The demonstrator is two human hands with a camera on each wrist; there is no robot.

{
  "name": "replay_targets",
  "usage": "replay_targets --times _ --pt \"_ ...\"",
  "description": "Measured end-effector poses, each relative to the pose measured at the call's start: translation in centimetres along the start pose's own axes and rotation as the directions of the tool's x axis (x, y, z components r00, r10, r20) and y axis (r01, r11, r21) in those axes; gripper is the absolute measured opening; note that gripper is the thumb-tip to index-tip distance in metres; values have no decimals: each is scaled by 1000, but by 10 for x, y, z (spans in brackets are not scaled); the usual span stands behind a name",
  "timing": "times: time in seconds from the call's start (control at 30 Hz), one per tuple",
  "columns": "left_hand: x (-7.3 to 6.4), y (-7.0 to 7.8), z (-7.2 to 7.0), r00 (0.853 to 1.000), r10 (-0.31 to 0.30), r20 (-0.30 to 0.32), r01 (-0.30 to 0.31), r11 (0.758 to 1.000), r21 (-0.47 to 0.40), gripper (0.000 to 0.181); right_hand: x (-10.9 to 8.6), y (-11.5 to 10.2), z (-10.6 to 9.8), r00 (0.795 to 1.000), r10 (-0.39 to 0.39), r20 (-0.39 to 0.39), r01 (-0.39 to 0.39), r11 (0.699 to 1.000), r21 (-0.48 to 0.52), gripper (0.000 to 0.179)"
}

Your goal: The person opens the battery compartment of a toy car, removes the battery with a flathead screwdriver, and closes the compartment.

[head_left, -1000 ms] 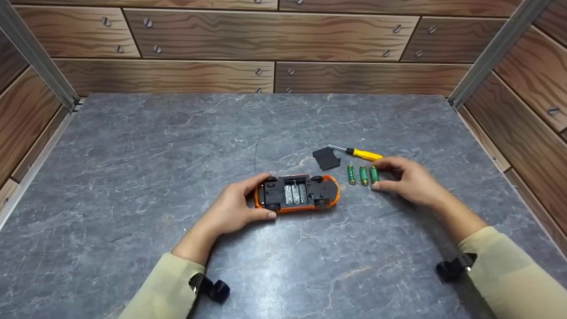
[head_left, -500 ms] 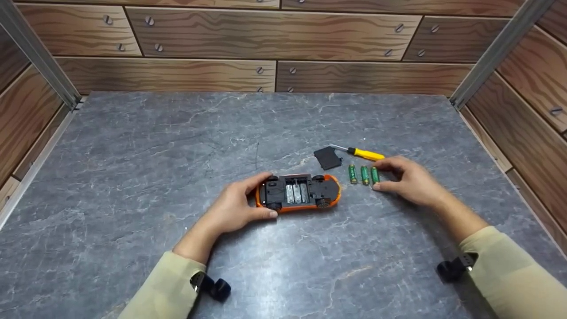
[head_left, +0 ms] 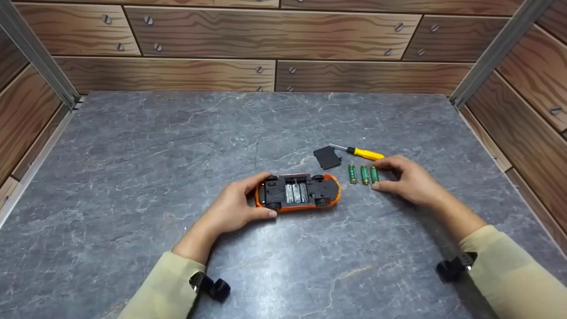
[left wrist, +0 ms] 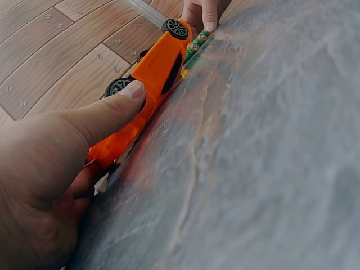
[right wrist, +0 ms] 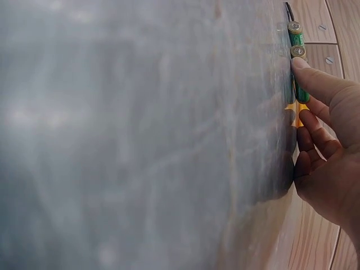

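Observation:
An orange toy car (head_left: 325,190) lies wheels up on the grey marbled table, its dark underside facing me. Silvery slots show in its uncovered battery compartment (head_left: 296,193). My left hand (head_left: 232,206) grips one end of the car, and in the left wrist view the thumb presses on the orange side (left wrist: 154,62) by a wheel. To the right, three green batteries stand in a row, side by side. My right hand (head_left: 412,179) pinches the rightmost battery (head_left: 374,174) at its two ends, between thumb and fingers. The left battery (head_left: 352,173) and middle battery (head_left: 364,175) are untouched.
Behind the batteries lie a black battery cover (head_left: 328,157) and a screwdriver (head_left: 367,153) with a yellow handle, its tip at the cover's edge. Wood-patterned panels (head_left: 274,33) wall the table (head_left: 155,133) at the back and sides, with metal posts (head_left: 496,57) in the corners.

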State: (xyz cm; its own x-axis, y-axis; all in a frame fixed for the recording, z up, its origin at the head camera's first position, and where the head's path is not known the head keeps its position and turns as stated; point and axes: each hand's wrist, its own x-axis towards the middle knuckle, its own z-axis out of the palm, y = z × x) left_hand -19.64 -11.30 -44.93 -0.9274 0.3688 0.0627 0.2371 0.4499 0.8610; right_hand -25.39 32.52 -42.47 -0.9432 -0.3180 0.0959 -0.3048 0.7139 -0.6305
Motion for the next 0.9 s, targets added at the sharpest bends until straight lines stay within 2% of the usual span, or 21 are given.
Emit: replay_targets --times 0.67,0.9 --pt "-1 0 -1 1000 -2 -3 2 1000 1 96 1 -2 -1 999 32 18 -33 999 40 55" --pt "-1 -1 0 1000 7 -1 -7 1000 -4 98 7 -13 -10 999 45 -2 -45 997 63 54"
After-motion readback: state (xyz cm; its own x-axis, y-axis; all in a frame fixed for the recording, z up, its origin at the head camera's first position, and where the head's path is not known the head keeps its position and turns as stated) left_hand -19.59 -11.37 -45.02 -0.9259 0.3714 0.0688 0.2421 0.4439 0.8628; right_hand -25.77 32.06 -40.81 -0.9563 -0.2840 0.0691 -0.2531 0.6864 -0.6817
